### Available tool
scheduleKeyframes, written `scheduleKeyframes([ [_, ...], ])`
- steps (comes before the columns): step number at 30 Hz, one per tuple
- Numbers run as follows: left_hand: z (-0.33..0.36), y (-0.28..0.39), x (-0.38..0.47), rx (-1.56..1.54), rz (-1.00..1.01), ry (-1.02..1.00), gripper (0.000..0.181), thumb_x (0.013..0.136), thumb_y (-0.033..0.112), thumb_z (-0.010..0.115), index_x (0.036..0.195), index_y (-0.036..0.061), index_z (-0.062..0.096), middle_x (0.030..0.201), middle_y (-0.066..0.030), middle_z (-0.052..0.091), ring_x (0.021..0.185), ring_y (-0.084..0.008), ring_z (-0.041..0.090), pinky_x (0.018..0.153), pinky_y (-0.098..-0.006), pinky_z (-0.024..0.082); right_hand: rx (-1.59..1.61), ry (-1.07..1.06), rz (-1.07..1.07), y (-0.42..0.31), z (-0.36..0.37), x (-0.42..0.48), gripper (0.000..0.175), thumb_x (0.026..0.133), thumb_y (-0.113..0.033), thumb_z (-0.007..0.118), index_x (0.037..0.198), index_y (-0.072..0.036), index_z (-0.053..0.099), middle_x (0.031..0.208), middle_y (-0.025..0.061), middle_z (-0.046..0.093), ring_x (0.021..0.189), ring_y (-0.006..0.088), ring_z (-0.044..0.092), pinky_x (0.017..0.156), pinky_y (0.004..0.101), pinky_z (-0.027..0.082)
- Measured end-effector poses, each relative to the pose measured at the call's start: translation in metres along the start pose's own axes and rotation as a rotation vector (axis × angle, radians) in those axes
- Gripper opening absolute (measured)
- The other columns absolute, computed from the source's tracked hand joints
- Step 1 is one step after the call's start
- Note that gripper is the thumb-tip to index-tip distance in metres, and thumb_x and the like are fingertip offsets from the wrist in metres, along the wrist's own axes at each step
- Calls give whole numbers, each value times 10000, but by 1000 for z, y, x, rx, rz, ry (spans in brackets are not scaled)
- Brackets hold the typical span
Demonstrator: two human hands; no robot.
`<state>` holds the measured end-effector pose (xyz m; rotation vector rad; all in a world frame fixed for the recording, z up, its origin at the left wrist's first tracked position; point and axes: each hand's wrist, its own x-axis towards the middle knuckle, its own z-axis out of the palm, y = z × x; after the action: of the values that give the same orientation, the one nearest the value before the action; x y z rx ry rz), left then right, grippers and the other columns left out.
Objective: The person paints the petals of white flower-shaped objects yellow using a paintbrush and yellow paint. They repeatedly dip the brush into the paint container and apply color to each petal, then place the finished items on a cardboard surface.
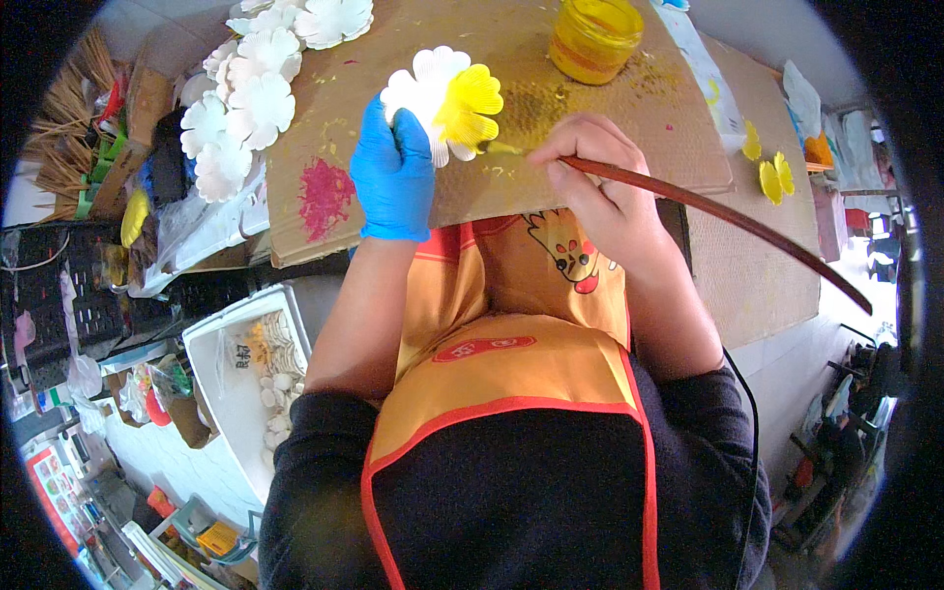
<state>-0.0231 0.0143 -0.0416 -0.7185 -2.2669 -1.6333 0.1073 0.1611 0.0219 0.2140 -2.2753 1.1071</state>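
My left hand (396,169), in a blue disposable glove, grips a ribbed, flower-shaped piece (420,92) by its left edge. Its right-hand petals are coated yellow, while the others are white. In my bare right hand (601,173) is a paintbrush (708,203) with a long reddish-brown wooden handle. The yellow-stained bristles are at the lower right edge of the flower; I cannot tell whether they touch it. A glass jar of yellow paint (596,40) stands beyond my right hand on a paint-stained cardboard sheet (457,195).
White flower pieces (258,96) lie overlapping at the left. Yellow flower pieces (776,178) are on the right-hand cardboard (752,258). A white foam box (221,398) with pale pieces is at my left side. Thin brown sticks (66,140) fill a cardboard box at far left.
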Motion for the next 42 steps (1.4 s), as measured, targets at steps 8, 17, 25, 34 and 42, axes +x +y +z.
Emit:
scheduleKeyframes([
  [8,2,8,0,-17,-3,-28,309,931,213,474,1168,21,527,995,-174,639,868,-254,633,746,-358,496,81,-72,72,-3,0,0,73,748,21,539,807,6,580,773,95,564,746,238,538,681,335,422],
  [17,2,13,1,33,-29,-37,330,934,233,464,1166,8,531,1041,-134,640,890,-182,615,775,-327,491,80,-71,63,-4,0,-2,66,765,17,537,816,14,578,785,100,567,742,237,539,683,327,421],
  [25,7,11,2,10,0,2,301,924,214,464,1160,37,528,951,-217,638,817,-347,645,689,-398,502,98,-42,7,-4,2,-5,85,725,26,543,801,9,576,741,106,549,722,229,530,657,321,417],
  [34,5,11,2,-42,-84,26,308,928,211,460,1119,-12,550,995,-122,645,845,-168,600,763,-315,486,37,52,167,-3,-4,-14,47,736,-1,558,772,-15,585,740,119,575,751,297,566,675,372,446],
  [42,10,-3,3,-82,-123,32,283,932,221,455,1095,10,550,902,-86,634,686,-132,589,560,-282,495,52,22,101,-1,-1,-15,67,747,2,552,793,-14,598,737,116,572,727,290,558,658,365,438],
])
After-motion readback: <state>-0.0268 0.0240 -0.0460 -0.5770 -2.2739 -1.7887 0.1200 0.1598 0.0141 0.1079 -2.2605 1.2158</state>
